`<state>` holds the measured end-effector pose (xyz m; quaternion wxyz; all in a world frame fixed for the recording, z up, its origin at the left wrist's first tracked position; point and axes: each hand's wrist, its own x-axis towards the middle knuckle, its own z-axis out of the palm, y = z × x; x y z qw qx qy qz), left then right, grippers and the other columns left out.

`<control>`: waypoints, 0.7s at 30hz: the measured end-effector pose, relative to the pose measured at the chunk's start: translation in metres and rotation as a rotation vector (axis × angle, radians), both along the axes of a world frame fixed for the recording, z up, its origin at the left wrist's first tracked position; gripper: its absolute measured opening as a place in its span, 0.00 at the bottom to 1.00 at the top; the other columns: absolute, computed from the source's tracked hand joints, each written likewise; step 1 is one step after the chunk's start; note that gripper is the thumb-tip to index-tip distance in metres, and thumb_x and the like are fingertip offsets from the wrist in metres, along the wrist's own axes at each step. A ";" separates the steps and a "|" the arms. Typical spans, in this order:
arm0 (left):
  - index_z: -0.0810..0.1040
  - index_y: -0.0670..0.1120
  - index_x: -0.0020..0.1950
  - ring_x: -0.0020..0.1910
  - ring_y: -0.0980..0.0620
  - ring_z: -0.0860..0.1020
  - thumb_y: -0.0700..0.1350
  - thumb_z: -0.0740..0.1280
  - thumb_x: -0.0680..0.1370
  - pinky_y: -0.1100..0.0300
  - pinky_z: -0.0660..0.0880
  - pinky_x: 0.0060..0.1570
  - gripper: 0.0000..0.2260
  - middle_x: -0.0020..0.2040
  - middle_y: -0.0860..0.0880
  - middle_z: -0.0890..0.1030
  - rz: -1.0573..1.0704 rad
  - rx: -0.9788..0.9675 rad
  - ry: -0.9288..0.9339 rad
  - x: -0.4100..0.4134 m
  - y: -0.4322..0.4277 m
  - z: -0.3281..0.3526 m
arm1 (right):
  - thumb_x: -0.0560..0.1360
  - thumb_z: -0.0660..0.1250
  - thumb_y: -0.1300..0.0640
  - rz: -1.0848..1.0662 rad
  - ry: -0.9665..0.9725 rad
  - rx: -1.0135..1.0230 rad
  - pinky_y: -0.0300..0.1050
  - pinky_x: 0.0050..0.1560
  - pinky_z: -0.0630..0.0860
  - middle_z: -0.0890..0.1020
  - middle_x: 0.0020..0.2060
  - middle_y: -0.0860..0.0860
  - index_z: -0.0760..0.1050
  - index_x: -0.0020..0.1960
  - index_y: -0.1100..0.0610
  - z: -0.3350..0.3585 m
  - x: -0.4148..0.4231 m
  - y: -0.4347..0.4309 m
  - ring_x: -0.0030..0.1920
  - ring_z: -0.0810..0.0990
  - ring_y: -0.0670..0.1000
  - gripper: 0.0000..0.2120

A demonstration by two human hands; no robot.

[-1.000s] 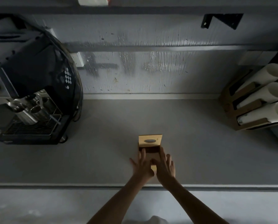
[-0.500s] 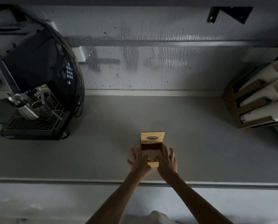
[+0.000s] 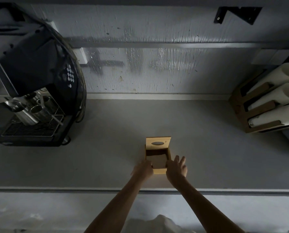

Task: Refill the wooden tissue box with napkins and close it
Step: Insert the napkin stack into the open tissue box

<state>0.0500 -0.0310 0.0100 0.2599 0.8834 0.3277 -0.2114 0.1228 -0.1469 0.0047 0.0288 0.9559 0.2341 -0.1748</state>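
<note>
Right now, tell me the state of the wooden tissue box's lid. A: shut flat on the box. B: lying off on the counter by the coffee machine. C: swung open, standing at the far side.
C: the lid, with its oval slot, stands up at the far edge of the wooden tissue box, whose inside is exposed.

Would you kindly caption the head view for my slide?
Both hands, left and right, press napkins into the open wooden tissue box.

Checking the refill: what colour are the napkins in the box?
Brown napkins, dim; head view.
</note>
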 end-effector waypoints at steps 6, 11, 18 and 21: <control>0.74 0.45 0.58 0.53 0.47 0.79 0.46 0.60 0.79 0.55 0.76 0.51 0.10 0.53 0.47 0.80 -0.060 0.142 -0.081 0.002 0.001 0.013 | 0.76 0.64 0.59 0.061 -0.070 0.289 0.45 0.58 0.75 0.77 0.58 0.53 0.74 0.58 0.56 0.034 -0.005 0.011 0.57 0.75 0.52 0.11; 0.75 0.45 0.58 0.51 0.49 0.81 0.49 0.63 0.79 0.57 0.76 0.50 0.11 0.52 0.46 0.82 -0.109 0.188 -0.197 -0.008 -0.001 -0.001 | 0.71 0.65 0.61 0.000 0.391 0.389 0.55 0.56 0.76 0.83 0.48 0.56 0.78 0.41 0.52 0.020 0.012 0.051 0.51 0.79 0.57 0.05; 0.75 0.43 0.61 0.59 0.41 0.77 0.49 0.63 0.78 0.52 0.72 0.57 0.15 0.59 0.41 0.80 -0.056 0.169 -0.198 -0.013 0.001 -0.004 | 0.68 0.68 0.59 -0.467 0.868 0.420 0.46 0.43 0.80 0.81 0.42 0.53 0.77 0.50 0.59 -0.042 0.057 0.063 0.45 0.82 0.52 0.10; 0.74 0.42 0.62 0.60 0.40 0.76 0.47 0.63 0.79 0.52 0.71 0.57 0.15 0.60 0.40 0.79 -0.056 0.163 -0.212 -0.016 -0.004 -0.001 | 0.76 0.63 0.56 -0.198 0.787 0.341 0.31 0.31 0.75 0.76 0.39 0.46 0.75 0.55 0.58 0.035 0.028 0.062 0.37 0.78 0.42 0.09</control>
